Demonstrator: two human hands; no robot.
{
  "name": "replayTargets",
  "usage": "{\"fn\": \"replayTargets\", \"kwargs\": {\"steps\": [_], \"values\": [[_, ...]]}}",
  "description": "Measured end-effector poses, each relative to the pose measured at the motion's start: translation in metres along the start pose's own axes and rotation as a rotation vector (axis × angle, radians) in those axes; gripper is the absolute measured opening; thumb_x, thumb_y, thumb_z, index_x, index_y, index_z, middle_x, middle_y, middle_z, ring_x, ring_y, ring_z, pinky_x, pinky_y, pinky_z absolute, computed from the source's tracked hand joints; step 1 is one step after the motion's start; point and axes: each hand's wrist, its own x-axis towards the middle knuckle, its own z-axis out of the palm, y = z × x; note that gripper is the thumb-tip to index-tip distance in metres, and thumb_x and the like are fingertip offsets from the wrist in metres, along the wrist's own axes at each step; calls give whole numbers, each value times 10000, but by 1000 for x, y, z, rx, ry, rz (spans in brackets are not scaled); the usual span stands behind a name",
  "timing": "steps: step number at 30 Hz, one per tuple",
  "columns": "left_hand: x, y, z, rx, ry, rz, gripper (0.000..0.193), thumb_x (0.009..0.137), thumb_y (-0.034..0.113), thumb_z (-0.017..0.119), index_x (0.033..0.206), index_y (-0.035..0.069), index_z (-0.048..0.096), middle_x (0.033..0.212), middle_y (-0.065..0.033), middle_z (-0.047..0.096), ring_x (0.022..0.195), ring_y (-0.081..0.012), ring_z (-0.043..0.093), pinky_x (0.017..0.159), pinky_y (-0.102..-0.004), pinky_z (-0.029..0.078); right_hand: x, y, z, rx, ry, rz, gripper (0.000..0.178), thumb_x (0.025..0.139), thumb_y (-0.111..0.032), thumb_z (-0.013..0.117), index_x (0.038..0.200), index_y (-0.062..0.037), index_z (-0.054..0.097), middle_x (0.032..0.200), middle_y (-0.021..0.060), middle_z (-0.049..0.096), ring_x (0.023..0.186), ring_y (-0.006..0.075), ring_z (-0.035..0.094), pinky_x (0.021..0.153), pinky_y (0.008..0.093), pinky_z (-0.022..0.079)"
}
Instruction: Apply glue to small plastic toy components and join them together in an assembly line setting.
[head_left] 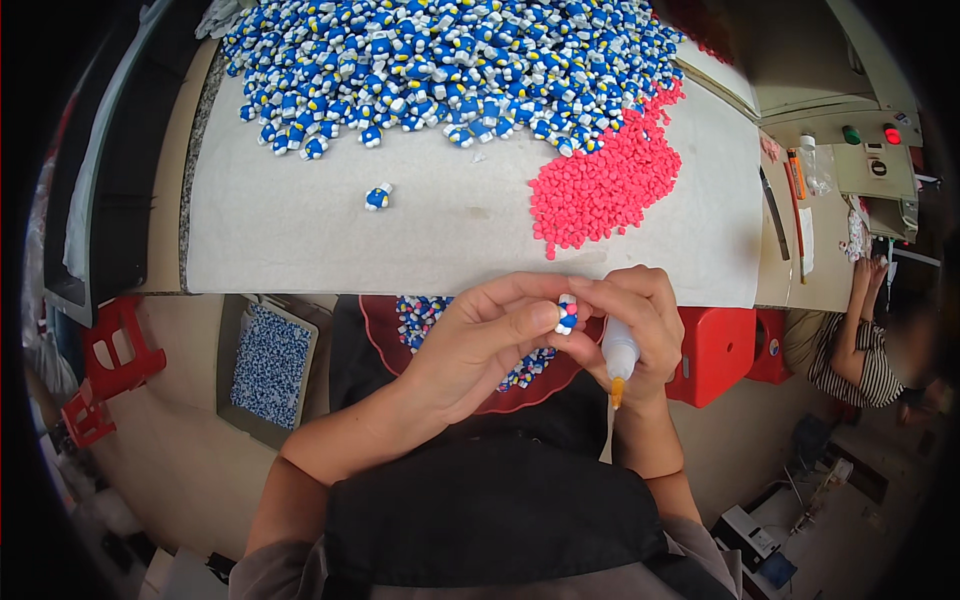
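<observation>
My left hand (480, 325) pinches a tiny blue and white figurine (567, 316) with pink on it, between thumb and fingers. My right hand (645, 310) is wrapped round a white squeeze bottle (621, 350), its amber nozzle pointing down toward me. A thin clear strand hangs below the nozzle. The right thumb and fingertips come close to the figurine; whether they touch it I cannot tell. Just beyond my hands, small pink pieces (605, 195) lie heaped on the white-covered table (450, 240). One blue and white figurine (378, 197) lies apart from the large pile of figurines (440, 70).
On my lap, partly behind my hands, a red basin (380, 340) holds figurines with pink parts. A grey bin (310, 375) of blue and white pieces stands on the floor at left. Red stools (715, 355) stand at both sides. Another person (855, 350) sits at far right.
</observation>
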Motion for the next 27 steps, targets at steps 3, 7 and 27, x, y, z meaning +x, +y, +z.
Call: {"fn": "replayTargets", "kwargs": {"steps": [3,7,27], "values": [[0,-1,-1,2,24,-23,231,843,85,474,1054,-3,509,952,-99,565,891,-163,550,788,-297,451,2,2,-4,-76,-55,-114,284,615,-149,713,859,-36,623,699,46,512,566,118,506,458,226,392],[-4,-4,-5,-44,35,-27,234,844,82,469,1061,2,504,959,-84,564,866,-135,555,780,-286,453,2,5,-3,-64,-58,-134,252,612,-140,709,826,-32,631,691,48,518,565,120,506,462,233,399],[-13,94,-17,1994,638,832,167,699,50,620,860,32,585,721,-95,523,634,-229,523,558,-311,418,-26,17,-14,305,-35,145,574,612,46,561,1110,-44,291,1013,140,375,684,143,439,644,253,378]]}}
